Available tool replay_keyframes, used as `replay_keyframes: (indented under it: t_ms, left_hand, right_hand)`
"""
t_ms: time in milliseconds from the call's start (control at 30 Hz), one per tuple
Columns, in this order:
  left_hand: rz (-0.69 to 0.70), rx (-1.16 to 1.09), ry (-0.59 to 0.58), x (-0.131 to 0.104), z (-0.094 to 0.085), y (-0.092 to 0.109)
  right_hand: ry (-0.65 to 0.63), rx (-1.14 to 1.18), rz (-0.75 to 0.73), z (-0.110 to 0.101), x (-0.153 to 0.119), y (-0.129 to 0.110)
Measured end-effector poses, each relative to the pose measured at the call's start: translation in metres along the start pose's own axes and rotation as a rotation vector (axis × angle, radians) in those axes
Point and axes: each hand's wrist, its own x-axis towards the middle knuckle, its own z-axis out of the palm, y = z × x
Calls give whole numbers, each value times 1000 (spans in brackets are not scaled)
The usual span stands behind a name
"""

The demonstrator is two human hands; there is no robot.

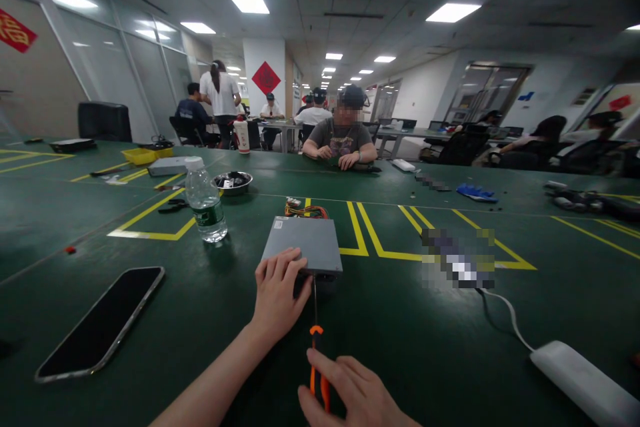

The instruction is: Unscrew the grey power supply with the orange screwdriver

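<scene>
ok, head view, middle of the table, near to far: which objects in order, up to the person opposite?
Orange-and-black screwdriver → grey metal box → bundle of coloured wires → seated person opposite.

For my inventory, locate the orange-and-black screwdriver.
Head view, lower centre: the screwdriver is in the right hand, its shaft at the near side of the grey metal box.
</scene>
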Motion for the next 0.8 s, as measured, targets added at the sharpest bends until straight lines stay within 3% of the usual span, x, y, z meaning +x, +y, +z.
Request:
replay_keyframes:
  t_ms: [167, 367, 600, 800]
  left_hand:
    - [9, -1, 11, -1, 0, -1]
    - [7, 12, 12, 0, 0, 1]
    - [-6, 14, -8, -1, -1, 2]
    - [-6, 20, -14, 0, -2, 3]
  right_hand:
    - [-75, 41, 5, -2, 1, 2]
    - [21, 144, -43, 1, 2, 6]
    - [-285, 143, 14, -6, 2, -1]
    - [-151, 220, 55, -9, 2, -1]
